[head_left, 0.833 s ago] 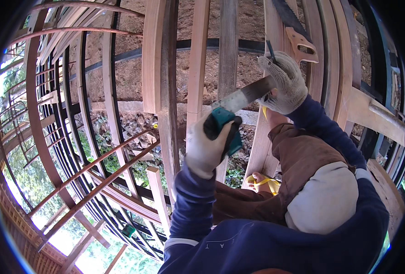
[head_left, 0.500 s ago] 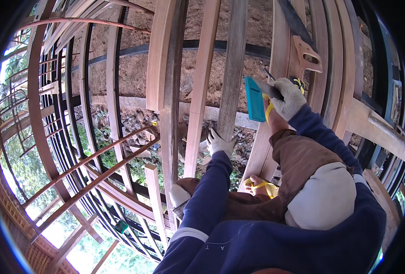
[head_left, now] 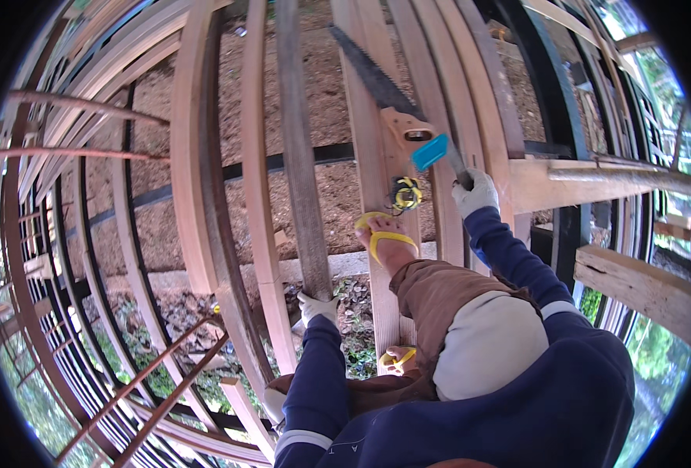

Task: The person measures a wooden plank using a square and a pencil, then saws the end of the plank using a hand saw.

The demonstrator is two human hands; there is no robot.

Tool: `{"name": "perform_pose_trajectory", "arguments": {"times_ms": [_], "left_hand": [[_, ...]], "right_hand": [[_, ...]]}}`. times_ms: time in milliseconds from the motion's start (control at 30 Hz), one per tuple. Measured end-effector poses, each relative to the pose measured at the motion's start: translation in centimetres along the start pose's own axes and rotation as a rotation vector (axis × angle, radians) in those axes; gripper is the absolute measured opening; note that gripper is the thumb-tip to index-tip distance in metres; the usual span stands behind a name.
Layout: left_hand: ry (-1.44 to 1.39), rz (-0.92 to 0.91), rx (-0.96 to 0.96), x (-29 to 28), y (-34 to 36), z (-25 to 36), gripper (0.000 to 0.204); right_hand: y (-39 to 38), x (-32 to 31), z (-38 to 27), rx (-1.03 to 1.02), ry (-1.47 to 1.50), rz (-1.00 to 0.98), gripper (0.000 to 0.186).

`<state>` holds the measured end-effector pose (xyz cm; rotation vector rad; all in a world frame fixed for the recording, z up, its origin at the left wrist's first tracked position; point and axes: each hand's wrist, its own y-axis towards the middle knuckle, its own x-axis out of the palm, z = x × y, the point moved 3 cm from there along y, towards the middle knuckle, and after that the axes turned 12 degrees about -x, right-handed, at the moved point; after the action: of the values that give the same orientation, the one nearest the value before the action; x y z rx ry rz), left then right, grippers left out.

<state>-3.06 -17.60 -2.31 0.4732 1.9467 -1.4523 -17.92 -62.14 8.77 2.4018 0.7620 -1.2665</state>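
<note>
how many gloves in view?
2: one on the left hand, at the grey plank; one on the right hand, gripping the teal-handled square. No others visible.

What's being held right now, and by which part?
The right hand holds the teal-handled square by the far end of its metal blade. The left hand touches the grey board's near end; whether it grips cannot be told.

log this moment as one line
left hand: touching grey board | right hand: holding teal-ended metal tool | nearby: handsaw lying on boards
</note>
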Motion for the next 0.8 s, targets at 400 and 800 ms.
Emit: {"name": "perform_pose_trajectory", "arguments": {"times_ms": [400,800], "left_hand": [[0.070,0.031,0.004,1.9,2.9,-0.7,0.139],[0.090,-0.005,-0.011,2.1,4.2,-0.8,0.147]], "right_hand": [[-3.0,-1.4,13.0,0.521,-0.161,0.250,0.029],[-4.4,-0.6,14.4,0.550,-0.294,0.005,0.065]]}}
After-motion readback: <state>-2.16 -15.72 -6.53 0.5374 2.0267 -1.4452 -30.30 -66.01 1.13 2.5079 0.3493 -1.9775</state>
